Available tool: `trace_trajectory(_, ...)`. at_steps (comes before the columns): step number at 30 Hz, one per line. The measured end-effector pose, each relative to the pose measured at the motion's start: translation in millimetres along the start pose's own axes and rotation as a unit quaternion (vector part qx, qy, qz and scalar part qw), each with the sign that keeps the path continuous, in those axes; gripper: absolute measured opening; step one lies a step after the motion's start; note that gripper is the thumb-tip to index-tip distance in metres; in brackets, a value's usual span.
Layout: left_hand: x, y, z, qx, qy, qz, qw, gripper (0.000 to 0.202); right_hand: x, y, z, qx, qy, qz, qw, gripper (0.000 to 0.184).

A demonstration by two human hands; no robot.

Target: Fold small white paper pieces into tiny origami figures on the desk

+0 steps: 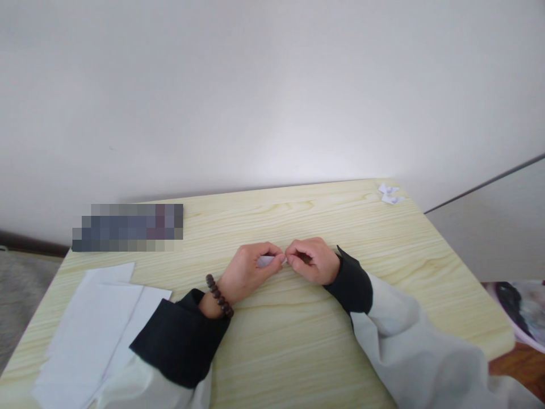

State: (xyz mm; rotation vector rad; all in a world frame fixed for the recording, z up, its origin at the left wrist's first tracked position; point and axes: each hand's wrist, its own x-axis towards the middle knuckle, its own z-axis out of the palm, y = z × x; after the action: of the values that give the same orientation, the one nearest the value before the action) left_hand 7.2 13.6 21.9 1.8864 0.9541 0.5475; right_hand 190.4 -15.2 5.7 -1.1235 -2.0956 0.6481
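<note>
Over the middle of the table, a small piece of white folded paper (265, 261) shows inside my left hand (255, 264), which is closed around it with thumb and fingertips pinched. My right hand (313, 260) meets it fingertip to fingertip, thumb and index finger pinched at the paper's right end. Most of the paper is hidden by my fingers, so its full shape cannot be made out. A dark bead bracelet (219, 296) circles my left wrist.
White paper sheets (93, 324) lie overlapping at the table's left. A blurred-out dark object (128, 228) is at the back left. Two small folded white paper pieces (390, 194) sit at the back right corner. A wall (272, 96) rises behind the wooden table (272, 363).
</note>
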Motion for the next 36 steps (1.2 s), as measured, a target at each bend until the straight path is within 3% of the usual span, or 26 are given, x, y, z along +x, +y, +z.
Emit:
trace_trajectory(13, 0, -2, -0.2, 0.009, -0.005, 0.005, 1.000, 0.020, -1, 3, 1, 0.018, -0.023, 0.016, 0.999, 0.013)
trace_trajectory(20, 0, -2, -0.2, 0.004, -0.008, 0.005, 1.000, 0.021, -1, 1, 0, 0.018, -0.003, 0.019, 1.000, 0.013)
trace_trajectory(25, 0, -5, 1.2, -0.037, 0.041, -0.030, 0.998, 0.027, -2, 2, -4, 0.002, 0.075, 0.046, 0.996, 0.014)
trace_trajectory(28, 2, -8, 3.4, -0.144, 0.087, -0.039, 0.985, 0.042, -2, 6, -6, 0.009, 0.151, 0.080, 0.985, 0.016)
trace_trajectory(30, 3, -8, 3.8, -0.201, 0.105, -0.042, 0.973, 0.043, -2, 7, -7, 0.009, 0.166, 0.087, 0.982, 0.018)
trace_trajectory(36, 4, -8, 1.6, -0.166, 0.092, -0.039, 0.981, 0.022, -1, 5, -10, -0.008, 0.104, 0.036, 0.994, 0.017)
